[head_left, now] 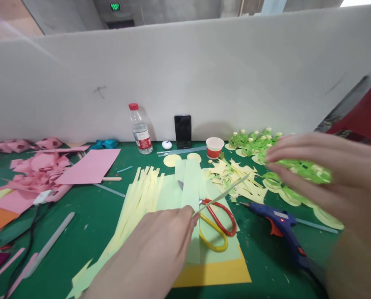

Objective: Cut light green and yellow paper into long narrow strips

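Observation:
A narrow pale green paper strip (224,194) is pinched in my left hand (163,245), its free end slanting up to the right. Under it lie scissors (214,222) with red and yellow handles, partly covered by pale green paper pieces (190,182). My right hand (316,162), slightly blurred, is raised at the right with its fingers stretched and nothing visible in them. It hides part of the green paper plants (256,143) with small pale flowers. Below it rests a blue hot glue gun (281,224) with a red trigger.
Cut yellow strips (141,199) lie left of the scissors, paper scraps (235,176) to the right. A bottle (141,133), phone (183,131) and paper cup (214,148) stand along the white partition (185,74). Pink paper (90,167) and a cable (32,232) occupy the left.

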Demonstrator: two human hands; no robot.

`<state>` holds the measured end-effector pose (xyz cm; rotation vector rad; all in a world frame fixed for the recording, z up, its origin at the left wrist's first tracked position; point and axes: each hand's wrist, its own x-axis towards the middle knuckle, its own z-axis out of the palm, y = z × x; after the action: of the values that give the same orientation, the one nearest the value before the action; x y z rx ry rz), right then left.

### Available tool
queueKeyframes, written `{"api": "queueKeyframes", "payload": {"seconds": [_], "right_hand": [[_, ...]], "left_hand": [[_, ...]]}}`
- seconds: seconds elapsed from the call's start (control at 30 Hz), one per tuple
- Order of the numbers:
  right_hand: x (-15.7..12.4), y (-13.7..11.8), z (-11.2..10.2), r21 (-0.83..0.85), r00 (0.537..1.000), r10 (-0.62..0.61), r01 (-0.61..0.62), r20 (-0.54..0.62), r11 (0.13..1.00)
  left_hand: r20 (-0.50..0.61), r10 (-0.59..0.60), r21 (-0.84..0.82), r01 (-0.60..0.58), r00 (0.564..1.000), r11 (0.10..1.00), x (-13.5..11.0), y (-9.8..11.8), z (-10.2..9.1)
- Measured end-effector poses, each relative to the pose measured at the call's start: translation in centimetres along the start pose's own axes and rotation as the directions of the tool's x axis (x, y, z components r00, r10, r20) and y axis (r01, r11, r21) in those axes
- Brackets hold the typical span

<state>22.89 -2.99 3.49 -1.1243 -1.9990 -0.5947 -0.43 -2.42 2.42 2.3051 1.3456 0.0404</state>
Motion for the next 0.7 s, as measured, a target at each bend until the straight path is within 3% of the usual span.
{"api": "queueKeyframes", "payload": {"seconds": [0.03,0.07,0.17,0.27,0.7], "right_hand": [[0.1,-0.9,0.4,0.127,0.995,-0.1,0.098,0.009,0.987],[0.2,-1.9,1.0,0.221,0.98,-0.174,0.148,0.1,0.964],[0.3,-4.4,2.5,0.345,0.932,-0.251,0.152,0.261,0.926],[0.3,-5.6,3.4,0.39,0.905,-0.275,0.137,0.324,0.91],[0.3,-6.2,4.0,0.375,0.91,-0.297,0.177,0.289,0.91]], "left_hand": [[-0.007,0.002,-0.005,-0.002,1.0,1.0,0.1,0.1,0.2],[-0.016,0.016,-0.017,-0.016,1.0,1.0,0.2,0.2,0.3],[-0.03,0.084,-0.064,-0.086,0.996,0.994,0.4,0.1,0.9],[-0.023,0.119,-0.094,-0.12,0.993,0.988,0.5,-0.3,1.2],[-0.074,0.188,-0.302,-0.202,0.979,0.932,0.6,-2.5,2.2]]}}
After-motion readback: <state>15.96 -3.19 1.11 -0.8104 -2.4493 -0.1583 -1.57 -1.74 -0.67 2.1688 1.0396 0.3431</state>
